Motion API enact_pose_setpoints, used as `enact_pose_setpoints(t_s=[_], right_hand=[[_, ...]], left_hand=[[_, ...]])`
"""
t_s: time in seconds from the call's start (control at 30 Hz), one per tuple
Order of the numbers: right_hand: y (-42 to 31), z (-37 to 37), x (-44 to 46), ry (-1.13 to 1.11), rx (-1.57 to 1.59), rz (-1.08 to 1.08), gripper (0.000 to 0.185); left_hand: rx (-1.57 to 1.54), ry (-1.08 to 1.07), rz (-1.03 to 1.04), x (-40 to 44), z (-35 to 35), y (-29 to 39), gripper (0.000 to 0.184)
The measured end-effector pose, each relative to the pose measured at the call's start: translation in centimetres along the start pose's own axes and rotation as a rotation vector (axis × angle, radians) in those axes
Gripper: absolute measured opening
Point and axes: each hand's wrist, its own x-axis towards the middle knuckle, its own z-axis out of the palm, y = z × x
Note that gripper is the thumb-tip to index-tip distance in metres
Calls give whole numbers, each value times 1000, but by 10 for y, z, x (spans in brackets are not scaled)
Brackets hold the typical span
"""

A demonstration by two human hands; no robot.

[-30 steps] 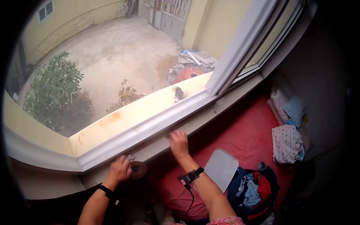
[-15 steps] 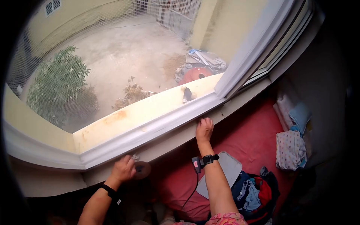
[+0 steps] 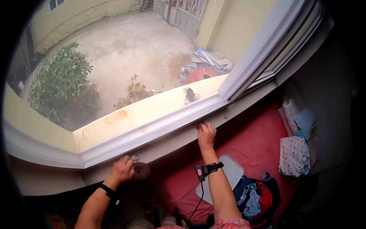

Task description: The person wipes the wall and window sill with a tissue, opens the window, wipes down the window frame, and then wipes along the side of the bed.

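My left hand (image 3: 122,169) is closed at the inner window sill (image 3: 167,146), with a small crumpled whitish wad (image 3: 134,157) showing at its fingertips. Just beside that hand is a round brownish object (image 3: 142,171), blurred against the dark; whether the hand touches it I cannot tell. Farther right, my right hand (image 3: 207,135) rests its curled fingertips on the sill close to the white window frame (image 3: 179,118). A tiny dark bit (image 3: 198,126) shows by those fingertips, too small to name.
Below the sill spreads a red cover (image 3: 251,141), bearing a pale tray-like board (image 3: 232,168), a pile of clothes (image 3: 253,200) and folded fabrics (image 3: 295,154). A dark and cream object (image 3: 189,95) lies on the outer ledge. Beyond the mesh are a bush (image 3: 63,82) and a yard.
My right hand has shifted slightly left and down along the sill, and a dark bit now shows at its fingertips. My left hand has moved slightly left with the whitish wad.
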Motion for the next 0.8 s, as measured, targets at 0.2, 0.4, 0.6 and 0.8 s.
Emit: enact_pose_setpoints(t_s=[0.2, 0.4, 0.6, 0.8], right_hand=[[-90, 1, -46, -66, 228, -41, 17], [-90, -11, -52, -138, 341, -259, 21], [61, 2, 31, 137, -116, 211, 6], [-77, 7, -26, -29, 171, -1, 3]], left_hand=[[-30, -8, 7, 0, -2, 1, 17], [-11, -10, 4, 2, -3, 0, 16], [21, 37, 23, 2, -3, 2, 15], [0, 35, 26, 3, -5, 2, 18]])
